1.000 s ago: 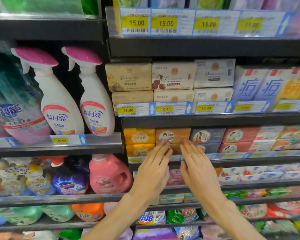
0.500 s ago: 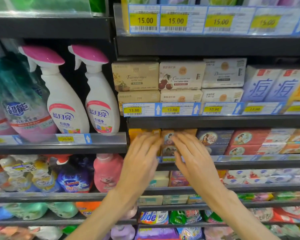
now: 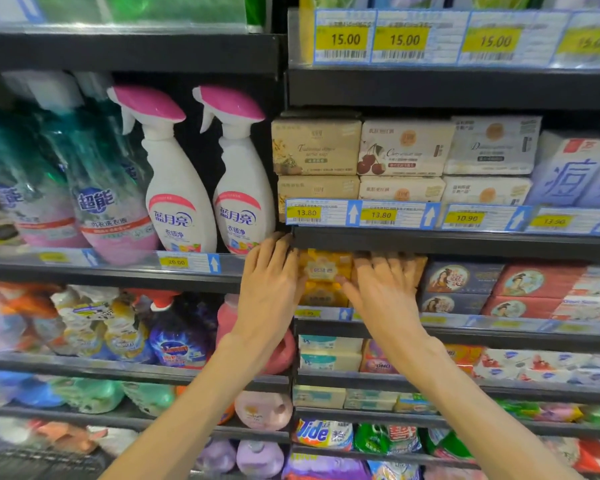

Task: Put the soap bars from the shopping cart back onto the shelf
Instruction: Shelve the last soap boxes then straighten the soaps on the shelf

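Head view: left hand (image 3: 269, 289) and right hand (image 3: 383, 289), both flat and grasping nothing, press the stacked yellow soap bars (image 3: 324, 275) into the shelf (image 3: 465, 242). Placement appears nearly done; the shopping cart is unseen.

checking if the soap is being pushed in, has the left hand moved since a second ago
Yes. The left hand moved up and left along the shelf, from the orange soap boxes to the left end of the yellow soap boxes, beside the shelf divider.

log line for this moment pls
stage: tidying shelf stock | left hand: flat against yellow soap boxes | right hand: flat on orange boxes | grip: none closed | cart: not in view
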